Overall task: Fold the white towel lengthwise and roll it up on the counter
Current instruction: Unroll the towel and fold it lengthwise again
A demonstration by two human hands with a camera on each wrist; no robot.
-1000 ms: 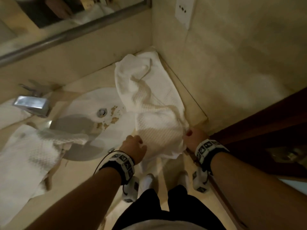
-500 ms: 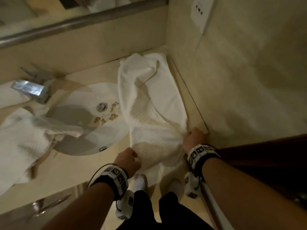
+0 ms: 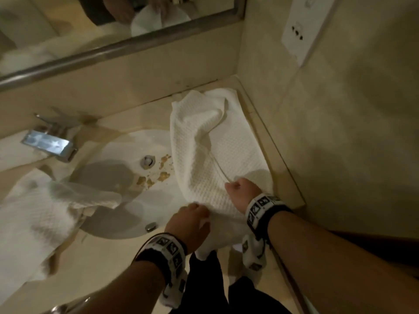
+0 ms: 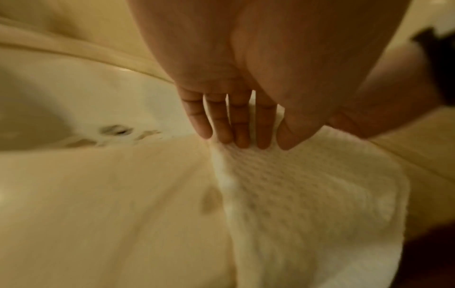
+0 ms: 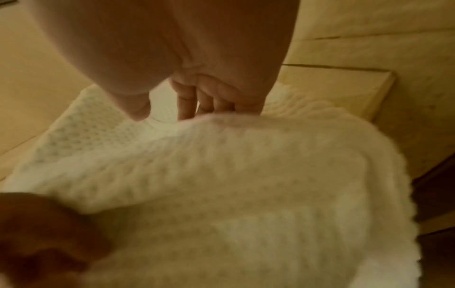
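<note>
Two hands on towel (image 3: 204, 150), spread along counter (image 3: 127, 118) beside sink (image 3: 127, 200), near end hanging off. Left hand (image 3: 190, 223) pinches near-left edge; right hand (image 3: 242, 191) grasps raised fold. Step: lengthwise fold. Next: lay edge across, align, flatten before rolling.

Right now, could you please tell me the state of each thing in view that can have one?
White towel: unrolled, rumpled, lying along the counter, near end hanging over the edge.
Left hand: grips the towel's near end.
Right hand: grips the towel's right side.
Second towel: crumpled, left of the sink.
Sink: brown stains near the drain.
Faucet: no water visible.
</note>
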